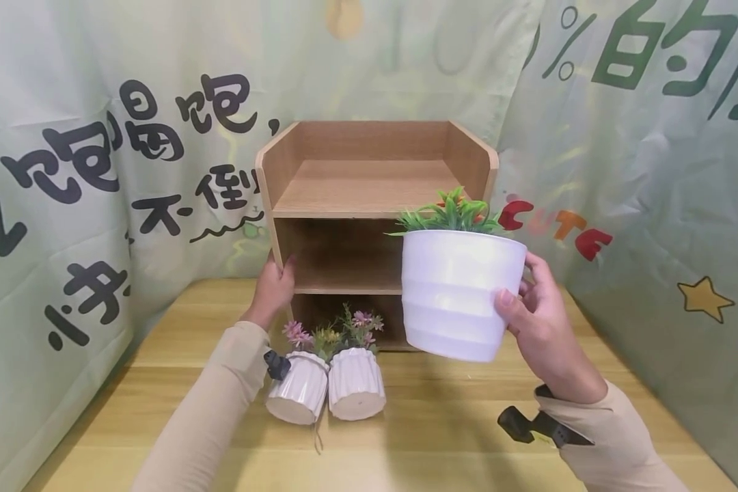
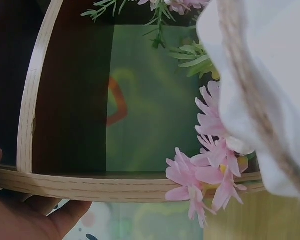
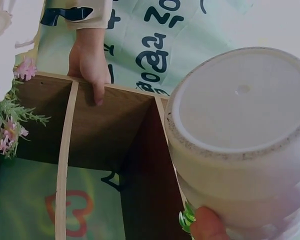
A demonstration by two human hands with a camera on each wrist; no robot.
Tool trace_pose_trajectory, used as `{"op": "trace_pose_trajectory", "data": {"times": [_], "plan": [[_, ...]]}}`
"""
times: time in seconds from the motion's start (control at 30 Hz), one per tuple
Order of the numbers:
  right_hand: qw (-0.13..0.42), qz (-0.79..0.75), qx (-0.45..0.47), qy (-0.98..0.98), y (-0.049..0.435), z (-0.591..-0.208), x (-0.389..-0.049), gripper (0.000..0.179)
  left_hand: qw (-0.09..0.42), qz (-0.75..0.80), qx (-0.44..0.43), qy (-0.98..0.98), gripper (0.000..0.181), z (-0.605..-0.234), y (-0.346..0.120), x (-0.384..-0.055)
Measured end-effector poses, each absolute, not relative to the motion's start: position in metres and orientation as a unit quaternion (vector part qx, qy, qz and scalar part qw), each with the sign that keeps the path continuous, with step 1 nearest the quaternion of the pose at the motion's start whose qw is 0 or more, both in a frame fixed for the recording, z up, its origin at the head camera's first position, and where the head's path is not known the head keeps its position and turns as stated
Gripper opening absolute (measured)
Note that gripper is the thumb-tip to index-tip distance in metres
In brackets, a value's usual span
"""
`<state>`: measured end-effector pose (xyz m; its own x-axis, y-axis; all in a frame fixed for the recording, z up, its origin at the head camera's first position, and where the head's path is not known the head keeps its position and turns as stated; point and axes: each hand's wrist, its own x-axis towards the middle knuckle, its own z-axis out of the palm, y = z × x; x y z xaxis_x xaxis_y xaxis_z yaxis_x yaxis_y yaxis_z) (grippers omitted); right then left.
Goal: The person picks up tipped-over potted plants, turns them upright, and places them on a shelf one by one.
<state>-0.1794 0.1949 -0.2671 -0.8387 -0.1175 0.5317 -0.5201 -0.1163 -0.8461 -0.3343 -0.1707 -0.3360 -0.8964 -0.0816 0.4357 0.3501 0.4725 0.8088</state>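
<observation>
My right hand (image 1: 544, 321) grips a large white flowerpot (image 1: 455, 301) by its right side, thumb on the near face. The pot is held up in front of the wooden shelf (image 1: 369, 188), slightly tilted; in the right wrist view its round base (image 3: 240, 100) faces the camera. Green leaves with orange tips (image 1: 452, 213) rise from it. My left hand (image 1: 273, 290) holds the shelf's left side panel, the thumb (image 3: 98, 92) inside and the fingers outside. Below it stand two small white fluted pots (image 1: 298, 386) (image 1: 357, 386) with pink flowers (image 2: 217, 165).
The shelf has a top tray and two open compartments, whose lower one is partly hidden by the flowers. It stands on a wooden table (image 1: 443, 437). A printed cloth (image 1: 178, 55) hangs behind and on both sides. Twine (image 2: 255, 100) runs round a small pot.
</observation>
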Motion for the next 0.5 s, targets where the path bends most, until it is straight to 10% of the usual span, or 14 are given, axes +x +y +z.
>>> {"op": "trace_pose_trajectory", "data": {"times": [0.5], "plan": [[0.149,0.699,0.254,-0.652,0.192,-0.254,-0.178,0.056,0.213,-0.509,-0.078,-0.83,0.043,-0.337,-0.172,-0.335]]}}
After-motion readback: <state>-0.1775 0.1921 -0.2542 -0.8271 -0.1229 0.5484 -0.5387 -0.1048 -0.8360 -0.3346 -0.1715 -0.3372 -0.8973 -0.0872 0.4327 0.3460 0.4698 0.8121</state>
